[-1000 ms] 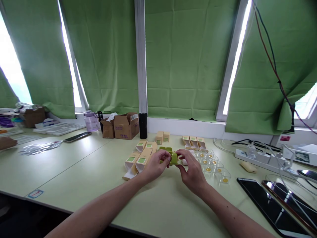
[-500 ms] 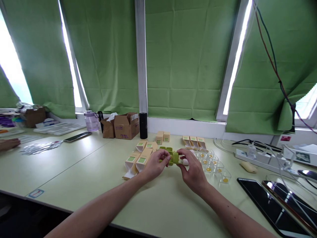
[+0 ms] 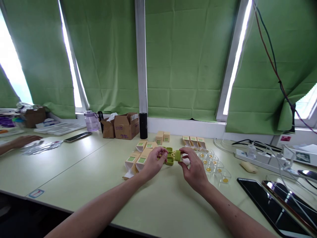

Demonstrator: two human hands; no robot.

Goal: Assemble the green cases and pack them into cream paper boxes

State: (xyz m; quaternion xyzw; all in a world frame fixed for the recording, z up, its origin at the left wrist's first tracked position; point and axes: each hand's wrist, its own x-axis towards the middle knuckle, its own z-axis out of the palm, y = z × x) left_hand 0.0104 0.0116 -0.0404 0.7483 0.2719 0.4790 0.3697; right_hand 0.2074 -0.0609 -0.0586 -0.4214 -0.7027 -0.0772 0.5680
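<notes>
Both my hands meet over the table's middle around small olive-green plastic pieces. My right hand [image 3: 194, 167] pinches one green piece [image 3: 177, 155] between thumb and fingers. My left hand [image 3: 154, 163] curls beside the green pieces [image 3: 169, 161] lying on the table; its fingertips touch them, and what it grips is hidden. Tan cartons with green labels [image 3: 138, 160] lie just left of my left hand. Clear plastic cups with yellow dots [image 3: 213, 163] sit in rows to the right of my right hand.
More tan cartons [image 3: 194, 142] stand behind the hands, near a black cylinder [image 3: 143, 125] and brown boxes [image 3: 125, 125]. A power strip [image 3: 260, 158] with cables and two dark tablets [image 3: 269, 201] lie right. Another person's hand [image 3: 21, 141] rests far left beside a phone [image 3: 76, 136].
My right hand has drawn its green piece slightly right, apart from the one by my left hand. The other person's hand at far left has reached further onto the table.
</notes>
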